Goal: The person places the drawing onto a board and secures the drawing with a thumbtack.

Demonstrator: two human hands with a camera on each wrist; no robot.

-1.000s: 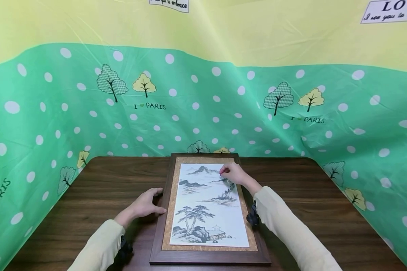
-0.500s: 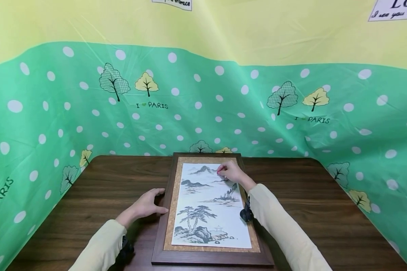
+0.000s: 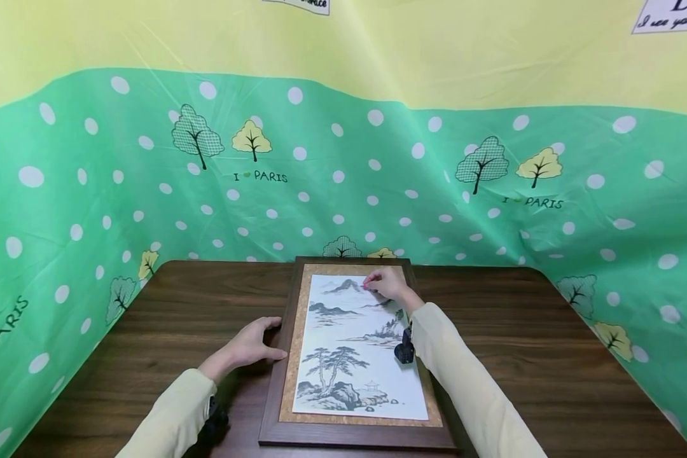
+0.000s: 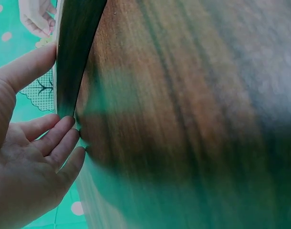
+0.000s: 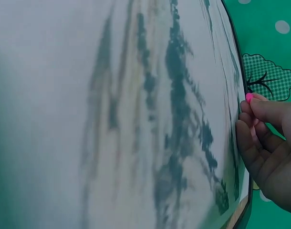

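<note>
A white sheet with an ink landscape [image 3: 349, 375] lies over the cork [image 3: 320, 417] of a dark brown framed board [image 3: 357, 436]. My right hand [image 3: 387, 284] is over the upper part of the sheet, pinching a small pink push pin [image 5: 249, 97] between thumb and fingers. At the board's left edge, my left hand [image 3: 246, 345] rests with thumb and fingers spread apart. In the left wrist view, its thumb touches the frame's side [image 4: 71, 62] and the relaxed fingertips [image 4: 64, 121] lie along the same edge.
The board lies on a dark wood-grain table [image 3: 206, 292], its far end close to the table's back edge. Behind and around hangs a green and yellow cloth [image 3: 343, 159] with dots and trees. Black wrist cameras [image 3: 403, 350] sit below both sleeves.
My right hand has moved left and slightly farther up the sheet with the pink push pin. My left hand stays at the board's edge. The whole head view has shifted slightly.
</note>
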